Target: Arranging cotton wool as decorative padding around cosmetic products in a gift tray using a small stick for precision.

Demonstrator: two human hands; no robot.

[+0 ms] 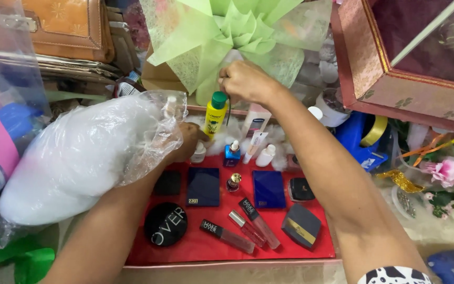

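A shallow box with a red lining (pixel 321 247) holds several cosmetics: a round black compact (pixel 165 224), two dark blue palettes (pixel 203 186), lip gloss tubes (pixel 259 223) and a grey compact (pixel 301 225). Along its back, on white stuffing, stand small bottles and a yellow bottle with a green cap (pixel 215 114). My left hand (pixel 189 141) grips the base of that yellow bottle. My right hand (pixel 245 81) hovers just above it, fingers pinched on a thin dark wire (pixel 228 111) that hangs beside the bottle. A clear plastic bag of white stuffing (pixel 80 158) rests over my left forearm.
Green wrapping paper (pixel 237 37) rises behind the box. A pink patterned box (pixel 395 89) stands at the top right, with a blue tape dispenser (pixel 361 139), gold ribbon and a pink flower (pixel 445 171) below it. A brown bag (pixel 69 26) sits top left, green ribbon (pixel 27 260) bottom left.
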